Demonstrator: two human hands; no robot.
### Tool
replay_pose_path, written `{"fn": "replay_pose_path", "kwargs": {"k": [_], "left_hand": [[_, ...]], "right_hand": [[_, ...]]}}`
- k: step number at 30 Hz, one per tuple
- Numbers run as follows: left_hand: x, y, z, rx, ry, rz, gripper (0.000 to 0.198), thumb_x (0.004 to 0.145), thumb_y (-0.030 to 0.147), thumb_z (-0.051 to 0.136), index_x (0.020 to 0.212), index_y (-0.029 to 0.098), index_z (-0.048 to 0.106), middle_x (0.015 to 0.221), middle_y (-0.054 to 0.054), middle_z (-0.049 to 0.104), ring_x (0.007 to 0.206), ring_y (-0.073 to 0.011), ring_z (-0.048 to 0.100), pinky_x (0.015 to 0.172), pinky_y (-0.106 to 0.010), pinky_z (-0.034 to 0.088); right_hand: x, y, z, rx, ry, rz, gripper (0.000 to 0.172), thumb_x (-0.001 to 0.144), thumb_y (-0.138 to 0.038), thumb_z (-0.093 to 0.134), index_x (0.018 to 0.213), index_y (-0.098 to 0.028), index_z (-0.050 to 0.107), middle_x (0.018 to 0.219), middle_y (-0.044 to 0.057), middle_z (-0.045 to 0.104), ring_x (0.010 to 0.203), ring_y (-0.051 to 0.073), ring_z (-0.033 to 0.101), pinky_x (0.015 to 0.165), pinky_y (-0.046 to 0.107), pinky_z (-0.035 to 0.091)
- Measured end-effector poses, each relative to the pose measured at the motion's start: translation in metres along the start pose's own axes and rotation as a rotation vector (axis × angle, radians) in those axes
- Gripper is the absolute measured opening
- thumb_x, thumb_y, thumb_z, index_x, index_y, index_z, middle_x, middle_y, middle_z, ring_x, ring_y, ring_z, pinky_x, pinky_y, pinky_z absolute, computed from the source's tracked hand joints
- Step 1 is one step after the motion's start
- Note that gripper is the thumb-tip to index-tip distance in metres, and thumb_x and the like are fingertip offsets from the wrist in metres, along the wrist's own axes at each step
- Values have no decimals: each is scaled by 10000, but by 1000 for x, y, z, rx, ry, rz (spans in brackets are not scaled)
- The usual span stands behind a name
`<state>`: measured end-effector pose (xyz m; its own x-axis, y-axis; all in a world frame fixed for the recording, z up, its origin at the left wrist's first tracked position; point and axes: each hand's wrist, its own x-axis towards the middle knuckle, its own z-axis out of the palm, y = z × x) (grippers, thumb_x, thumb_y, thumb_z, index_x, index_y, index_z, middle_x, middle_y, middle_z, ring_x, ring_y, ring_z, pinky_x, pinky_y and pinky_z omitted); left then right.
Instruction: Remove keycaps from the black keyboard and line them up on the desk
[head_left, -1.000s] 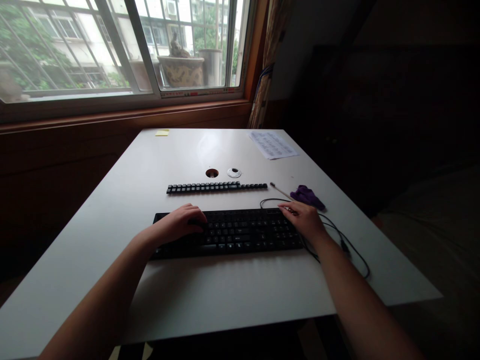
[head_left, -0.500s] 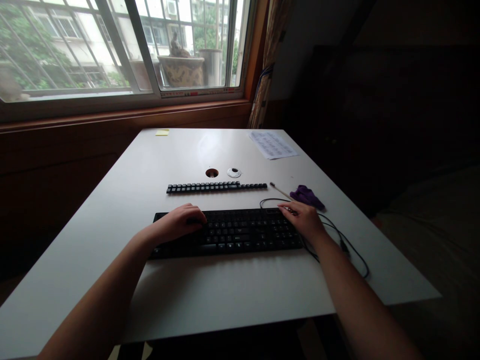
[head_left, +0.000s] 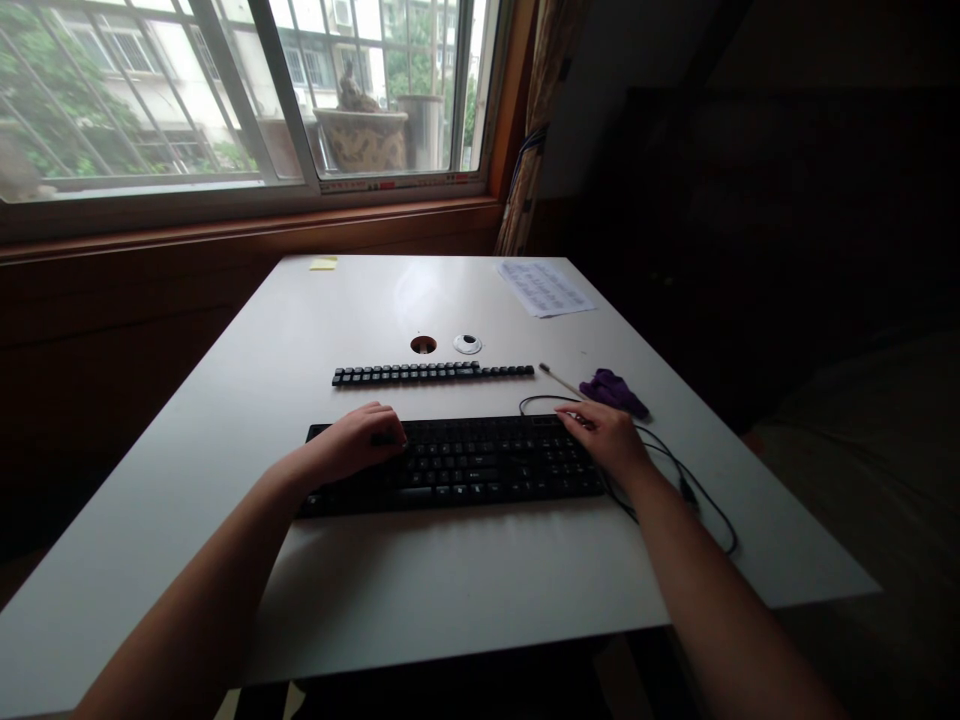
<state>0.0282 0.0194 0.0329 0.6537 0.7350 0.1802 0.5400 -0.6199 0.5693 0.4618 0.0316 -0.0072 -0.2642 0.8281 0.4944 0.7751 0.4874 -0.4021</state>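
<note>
A black computer keyboard [head_left: 480, 462] lies on the white table, its upper row of keys gone or too dark to make out. Over its left half is my left hand [head_left: 360, 440], fingers curled down and pressed together; a small pale spot shows at the fingertips, too small to name. My right hand [head_left: 604, 437] grips the far right edge of the keyboard between thumb and fingers. Beyond the keyboard, loose black keycaps [head_left: 405, 375] stand lined up in rows. The keyboard's cable [head_left: 705, 500] loops out to the right, partly behind my right wrist.
A purple cloth [head_left: 613, 392] and a thin brush [head_left: 559, 378] lie right of the keycaps. Farther back are a cable hole [head_left: 423, 345], its round white cover [head_left: 468, 344], printed sheets [head_left: 547, 288] and a yellow sticky note [head_left: 323, 264]. A window stands behind the table [head_left: 435, 590].
My left hand has shifted slightly left, and its fingers have curled a little more. My right hand and the keyboard stay where they were.
</note>
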Motion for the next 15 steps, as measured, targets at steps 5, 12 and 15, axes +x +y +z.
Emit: {"fn": "replay_pose_path", "kwargs": {"k": [5, 12, 15], "left_hand": [[0, 3, -1, -4, -20, -1, 76, 898, 242, 629, 946, 193, 660, 912, -39, 650, 880, -190, 582, 775, -297, 474], [-1, 1, -1, -12, -35, -24, 89, 886, 242, 649, 965, 203, 653, 948, -36, 653, 900, -191, 592, 784, -302, 482], [-1, 3, -1, -10, -36, -41, 73, 888, 239, 641, 949, 198, 646, 935, -36, 649, 879, -186, 594, 767, -297, 483]], "right_hand": [[0, 0, 0, 4, -6, 3, 167, 921, -272, 590, 989, -210, 729, 948, 50, 748, 863, 217, 704, 799, 345, 545], [1, -1, 0, 4, -3, -2, 174, 921, -278, 579, 983, -217, 730, 947, 49, 750, 857, 218, 704, 788, 350, 551], [0, -1, 0, 8, -3, 1, 179, 921, -282, 576, 985, -219, 730, 949, 50, 749, 850, 218, 704, 781, 350, 553]]}}
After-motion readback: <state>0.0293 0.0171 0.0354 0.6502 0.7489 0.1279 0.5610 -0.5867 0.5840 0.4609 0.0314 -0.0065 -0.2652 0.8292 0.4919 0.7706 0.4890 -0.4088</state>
